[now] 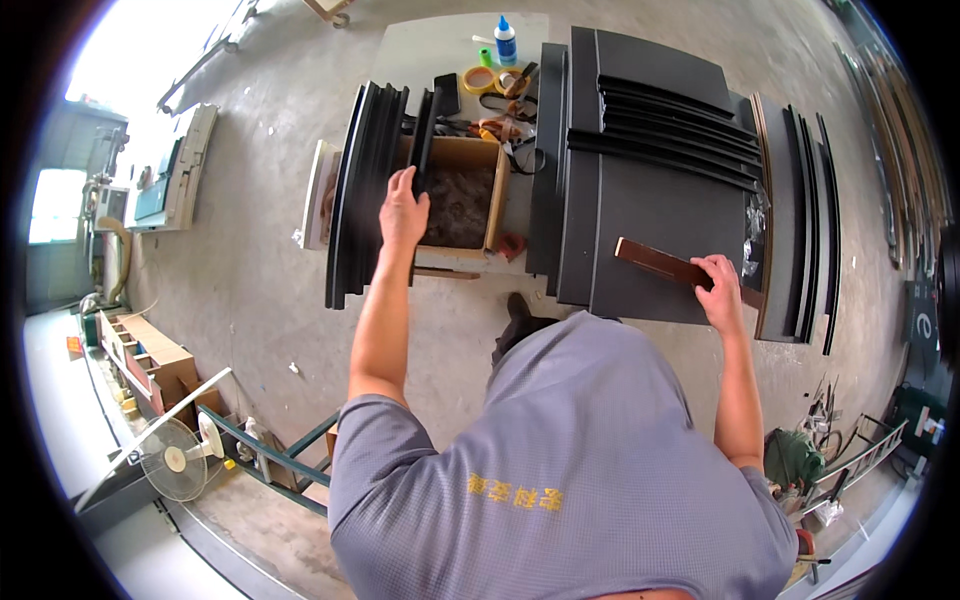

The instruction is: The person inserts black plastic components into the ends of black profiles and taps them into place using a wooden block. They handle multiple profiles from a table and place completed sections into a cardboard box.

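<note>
My left hand (404,208) is over a long black strip (424,130), which lies across an open cardboard box (497,195). Its fingers are stretched forward and slightly apart, and I see nothing held in them. Close by on the left is a stack of grooved black strips (358,200). On the other side, my right hand (719,290) grips one end of a short brown strip (655,260). That strip is tilted above a stack of dark grey panels (660,210).
Behind the box are a blue-and-white bottle (505,42), tape rolls (479,80), a black phone (447,95) and loose tools. Ribbed black strips (680,130) cross the panels. More long strips (812,230) stand right. A fan (178,458) and green metal frame (270,460) are lower left.
</note>
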The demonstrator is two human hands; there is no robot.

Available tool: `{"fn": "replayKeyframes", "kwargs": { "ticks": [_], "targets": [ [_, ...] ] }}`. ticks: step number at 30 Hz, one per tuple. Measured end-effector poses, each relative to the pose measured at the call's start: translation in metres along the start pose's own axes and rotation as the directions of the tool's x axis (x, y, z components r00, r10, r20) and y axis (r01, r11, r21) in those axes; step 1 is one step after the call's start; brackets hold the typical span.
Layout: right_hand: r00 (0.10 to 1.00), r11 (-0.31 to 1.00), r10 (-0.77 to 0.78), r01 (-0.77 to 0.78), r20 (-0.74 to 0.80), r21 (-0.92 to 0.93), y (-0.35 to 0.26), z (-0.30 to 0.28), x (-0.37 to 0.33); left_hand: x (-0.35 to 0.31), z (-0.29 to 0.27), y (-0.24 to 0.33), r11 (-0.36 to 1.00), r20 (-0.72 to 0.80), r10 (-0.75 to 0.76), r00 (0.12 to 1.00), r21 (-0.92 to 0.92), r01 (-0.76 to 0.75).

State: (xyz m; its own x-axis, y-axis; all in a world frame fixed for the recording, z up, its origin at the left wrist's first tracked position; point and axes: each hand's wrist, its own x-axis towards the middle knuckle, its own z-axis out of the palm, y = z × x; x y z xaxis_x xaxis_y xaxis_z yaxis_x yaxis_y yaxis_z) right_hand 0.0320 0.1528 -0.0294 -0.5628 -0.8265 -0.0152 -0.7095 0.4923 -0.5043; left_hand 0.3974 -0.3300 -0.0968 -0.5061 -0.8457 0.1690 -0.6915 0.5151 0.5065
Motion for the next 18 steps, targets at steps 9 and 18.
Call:
{"fn": "replayKeyframes", "kwargs": {
  "ticks": [9, 18],
  "targets": [
    [0.998, 0.994, 0.047, -0.044, 0.028, -0.103, 0.007, 0.003, 0.001, -0.003, 0.012, 0.053, 0.922, -0.188, 0.385, 0.903, 0.116, -0.369],
    [0.998, 0.99, -0.053, 0.058, 0.046, -0.127, 0.004, -0.002, 0.02, 0.031, 0.292, -0.168, 0.918, 0.649, -0.314, 0.693, 0.395, 0.045]
  ]
}}
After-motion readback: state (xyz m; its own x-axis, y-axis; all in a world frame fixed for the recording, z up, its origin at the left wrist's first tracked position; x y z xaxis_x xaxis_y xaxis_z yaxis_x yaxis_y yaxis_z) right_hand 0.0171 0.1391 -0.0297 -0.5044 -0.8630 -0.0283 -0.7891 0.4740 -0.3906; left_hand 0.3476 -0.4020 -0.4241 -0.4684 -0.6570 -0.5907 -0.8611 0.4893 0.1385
